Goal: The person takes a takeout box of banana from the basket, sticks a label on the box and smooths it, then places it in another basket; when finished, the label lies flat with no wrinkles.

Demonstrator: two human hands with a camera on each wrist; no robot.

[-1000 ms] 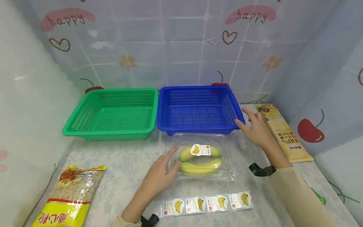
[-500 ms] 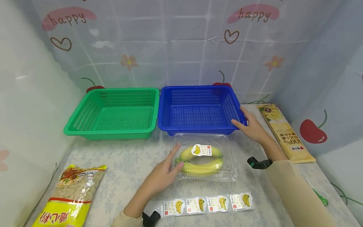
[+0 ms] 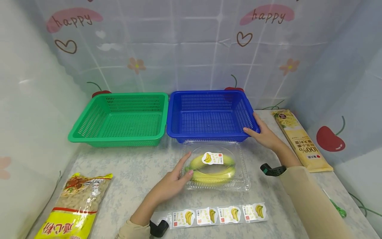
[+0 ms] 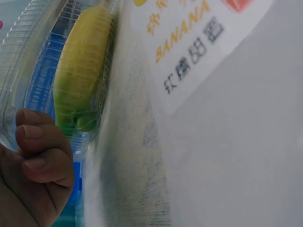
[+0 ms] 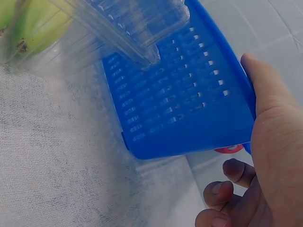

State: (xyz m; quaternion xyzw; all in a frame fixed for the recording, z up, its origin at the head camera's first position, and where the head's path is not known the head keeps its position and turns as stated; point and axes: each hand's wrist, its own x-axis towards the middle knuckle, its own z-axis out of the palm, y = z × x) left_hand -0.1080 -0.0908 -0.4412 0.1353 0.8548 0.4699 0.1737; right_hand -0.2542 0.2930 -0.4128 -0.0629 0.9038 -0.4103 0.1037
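In the head view, a clear plastic clamshell box (image 3: 242, 181) with yellow-green bananas (image 3: 213, 177) inside stands on the table. A banana sticker (image 3: 212, 158) is on its lid. My left hand (image 3: 171, 182) rests at the box's left side, index finger and thumb extended onto its edge. In the left wrist view the other fingers (image 4: 45, 163) bend loosely beside the box. My right hand (image 3: 267, 134) grips the front right corner of the blue basket (image 3: 209, 136), thumb over the rim. The right wrist view shows that thumb (image 5: 265, 78) on the rim and several fingers curled below.
A green basket (image 3: 119, 141) stands left of the blue one. Before the box lies a strip of banana stickers (image 3: 219, 215). A macaroni bag (image 3: 76, 205) is at front left, a yellow pasta packet (image 3: 302, 142) at right. A green-handled tool (image 3: 338, 207) lies near the right edge.
My right hand has moved slightly left and closed round the blue basket's corner, its thumb coming over the rim. The left hand stays at the box, nearly unmoved.
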